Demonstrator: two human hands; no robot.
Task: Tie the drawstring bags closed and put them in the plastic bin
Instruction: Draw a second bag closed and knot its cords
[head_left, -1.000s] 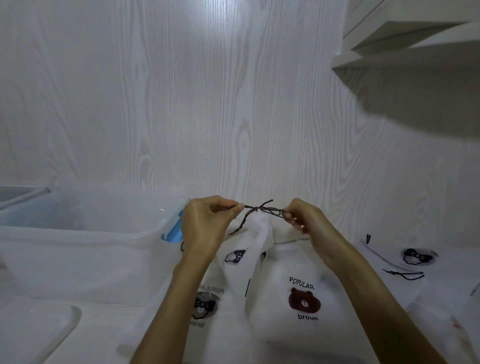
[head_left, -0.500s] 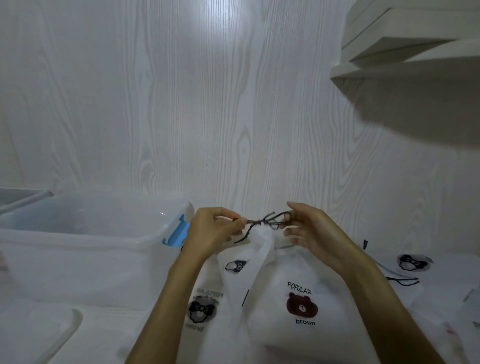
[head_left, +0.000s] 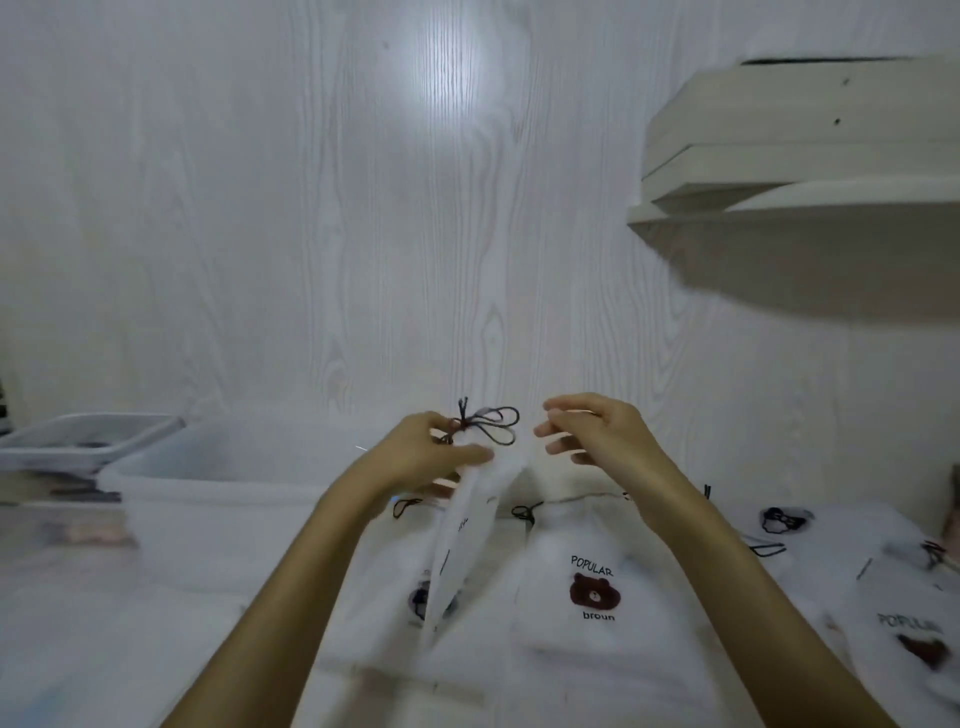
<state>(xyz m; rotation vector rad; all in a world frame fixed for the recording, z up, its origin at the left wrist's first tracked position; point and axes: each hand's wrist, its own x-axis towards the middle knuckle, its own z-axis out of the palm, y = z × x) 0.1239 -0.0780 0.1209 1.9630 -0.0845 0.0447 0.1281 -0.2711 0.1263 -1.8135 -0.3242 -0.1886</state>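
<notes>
**Right hand lets go of the cord**

Since half a second ago the right hand (head_left: 592, 434) is no longer pinching the cord (head_left: 488, 430); it is now hanging just to the right of the loops with its fingers loosely curled and holding nothing. Both hands are also sitting higher against the wall (head_left: 311, 208) than before, and the view is blurring with motion.

The left hand (head_left: 426, 457) is gripping the gathered neck of the bag (head_left: 465, 525), its fingers curled round the white fabric just under the knot. Above that hand the dark cord is standing up in a bow, two loops spreading toward the right hand and short ends pointing upward. The bag is hanging down from the grip as a narrow, tilted white strip, its lower end reaching the pile below.

Under the hands more bags are lying flat on the table. One bear bag (head_left: 592, 592), printed "POPULAR" and "broun", is lying just right of the held bag, and another (head_left: 919, 644) is lying at the far right edge. A third (head_left: 779, 522) with a dark print is lying near the wall, well apart from the hands.

The bin (head_left: 218, 499), clear plastic, is standing on the table to the left of the left forearm, near the wall. A grey tray (head_left: 78, 441) is sitting beyond it at the left edge. A shelf (head_left: 805, 171) is jutting from the wall at upper right.
</notes>
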